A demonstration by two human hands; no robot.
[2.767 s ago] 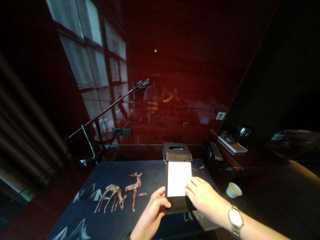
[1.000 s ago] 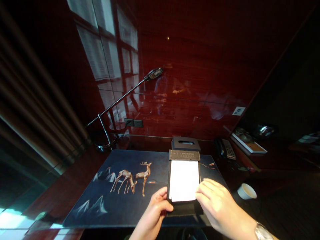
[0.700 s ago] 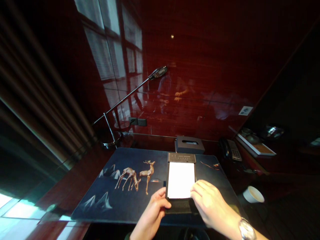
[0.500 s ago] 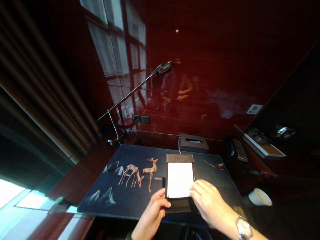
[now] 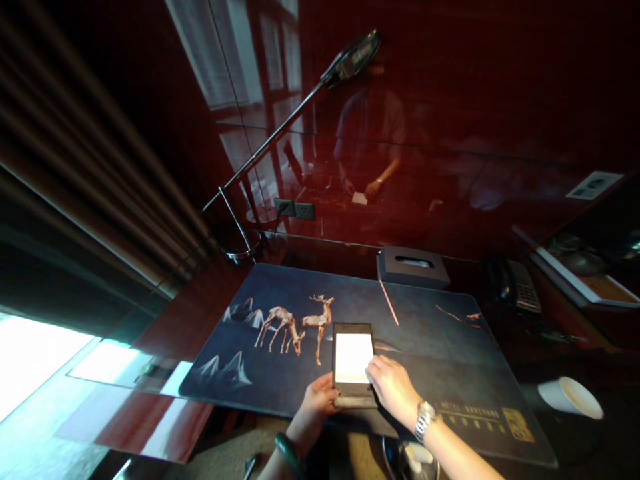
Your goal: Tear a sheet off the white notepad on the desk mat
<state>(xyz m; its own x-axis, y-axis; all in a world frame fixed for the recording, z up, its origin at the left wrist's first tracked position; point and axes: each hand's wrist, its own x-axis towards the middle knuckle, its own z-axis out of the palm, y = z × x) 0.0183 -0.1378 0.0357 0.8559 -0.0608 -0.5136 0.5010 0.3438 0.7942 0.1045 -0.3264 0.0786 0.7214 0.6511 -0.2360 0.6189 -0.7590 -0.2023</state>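
Head view: left hand (image 5: 320, 402) pinches the flat dark notepad holder with white paper (image 5: 353, 363) at its near corner — light, stiff. Right hand (image 5: 391, 385) lies on it, fingers bent — hold the edges.

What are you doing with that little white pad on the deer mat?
A person holds a small notepad in a dark holder with both hands. The left hand grips its lower left corner, and the right hand rests on its right edge. The pad lies on a dark desk mat with golden deer. A tissue box, a phone and a desk lamp stand behind, and a white cup sits to the right.
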